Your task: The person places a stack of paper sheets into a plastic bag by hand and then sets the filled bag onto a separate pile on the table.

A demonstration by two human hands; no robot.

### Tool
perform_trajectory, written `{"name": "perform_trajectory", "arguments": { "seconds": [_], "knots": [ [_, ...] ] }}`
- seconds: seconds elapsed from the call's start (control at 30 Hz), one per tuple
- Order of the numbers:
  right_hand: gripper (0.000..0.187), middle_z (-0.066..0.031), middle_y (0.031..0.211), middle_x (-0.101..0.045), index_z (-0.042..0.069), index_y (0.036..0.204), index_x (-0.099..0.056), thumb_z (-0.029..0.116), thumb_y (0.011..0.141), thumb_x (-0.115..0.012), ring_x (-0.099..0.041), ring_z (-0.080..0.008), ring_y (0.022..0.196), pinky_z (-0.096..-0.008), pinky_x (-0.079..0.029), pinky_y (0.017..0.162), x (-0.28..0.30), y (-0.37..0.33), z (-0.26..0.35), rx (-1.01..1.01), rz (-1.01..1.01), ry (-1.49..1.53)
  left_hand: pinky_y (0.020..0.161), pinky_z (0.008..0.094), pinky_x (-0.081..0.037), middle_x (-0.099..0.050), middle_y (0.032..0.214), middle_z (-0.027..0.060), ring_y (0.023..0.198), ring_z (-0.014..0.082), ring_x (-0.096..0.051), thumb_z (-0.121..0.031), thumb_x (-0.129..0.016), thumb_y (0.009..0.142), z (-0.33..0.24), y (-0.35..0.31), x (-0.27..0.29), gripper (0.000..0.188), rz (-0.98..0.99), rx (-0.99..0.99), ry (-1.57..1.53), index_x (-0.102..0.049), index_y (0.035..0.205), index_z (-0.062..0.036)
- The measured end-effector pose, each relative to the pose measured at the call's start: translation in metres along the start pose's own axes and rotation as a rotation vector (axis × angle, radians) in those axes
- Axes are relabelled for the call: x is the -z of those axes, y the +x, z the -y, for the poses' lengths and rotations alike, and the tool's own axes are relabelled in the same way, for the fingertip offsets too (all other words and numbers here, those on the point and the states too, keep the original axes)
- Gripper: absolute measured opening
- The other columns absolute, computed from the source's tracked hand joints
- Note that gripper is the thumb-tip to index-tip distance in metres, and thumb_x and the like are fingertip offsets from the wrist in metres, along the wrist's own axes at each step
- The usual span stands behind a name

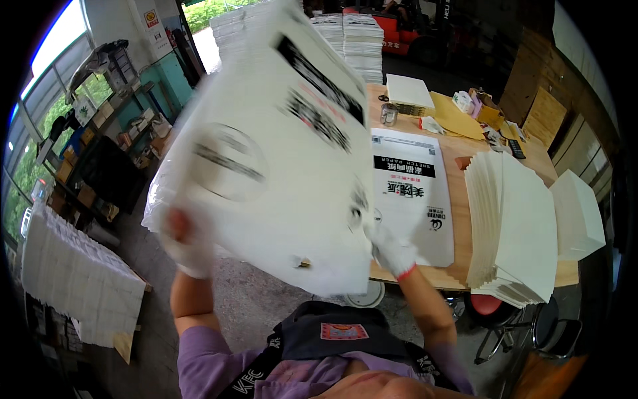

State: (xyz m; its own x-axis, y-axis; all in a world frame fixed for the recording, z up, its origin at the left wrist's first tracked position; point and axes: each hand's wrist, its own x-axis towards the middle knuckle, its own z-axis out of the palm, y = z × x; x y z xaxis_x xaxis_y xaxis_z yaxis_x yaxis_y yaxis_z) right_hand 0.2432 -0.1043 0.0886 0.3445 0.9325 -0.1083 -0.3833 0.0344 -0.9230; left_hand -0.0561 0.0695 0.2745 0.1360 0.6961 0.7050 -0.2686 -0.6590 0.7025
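Observation:
A large white paper pack point(299, 179) with black print is held up tilted in front of me, blurred by motion. My left hand point(188, 243), in a white glove, grips its lower left edge; the fingers are smeared. At the pack's lower right edge, my right hand point(392, 251) is closed on it, also gloved in white with a red cuff. Beyond my right hand, a similar printed white pack point(409, 229) lies flat on the wooden table point(458, 274). Behind the raised pack, a plastic-wrapped stack point(159, 189) shows only in part.
A fanned stack of cream sheets point(518, 226) stands at the table's right, beside a white block of paper point(577, 216). Further back are a glass jar point(389, 115) and a yellow envelope point(455, 116). Stools point(492, 309) stand below right, a paper pallet point(80, 272) at left, and a red forklift point(392, 33) behind.

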Motion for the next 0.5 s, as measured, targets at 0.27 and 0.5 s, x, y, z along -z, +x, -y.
{"name": "perform_trajectory", "arguments": {
  "seconds": [0.27,0.5],
  "knots": [
    [0.046,-0.0077,0.074,-0.064,-0.001,0.094,-0.062,0.045,0.09,-0.062,-0.062,-0.011,0.058,-0.0253,-0.046,0.045,-0.142,0.144,0.086,0.017,0.3,-0.2,0.09,0.0275,-0.043,-0.061,0.115,0.0095,0.101,0.0152,-0.055,-0.027,-0.043,0.101,0.076,0.129,0.177,0.042,-0.14,0.185,0.191,-0.054,0.125,0.0056],
    [0.057,-0.0123,0.079,-0.066,0.0,0.106,-0.057,0.055,0.092,-0.051,-0.061,-0.0156,0.058,-0.0276,-0.049,0.047,-0.117,0.107,0.111,-0.095,0.302,-0.17,0.105,0.041,-0.036,-0.043,0.14,0.0138,0.124,0.0287,-0.045,-0.038,-0.043,0.098,0.197,0.023,0.224,0.056,-0.296,0.388,0.035,-0.037,0.142,-0.0046]
  ]
}}
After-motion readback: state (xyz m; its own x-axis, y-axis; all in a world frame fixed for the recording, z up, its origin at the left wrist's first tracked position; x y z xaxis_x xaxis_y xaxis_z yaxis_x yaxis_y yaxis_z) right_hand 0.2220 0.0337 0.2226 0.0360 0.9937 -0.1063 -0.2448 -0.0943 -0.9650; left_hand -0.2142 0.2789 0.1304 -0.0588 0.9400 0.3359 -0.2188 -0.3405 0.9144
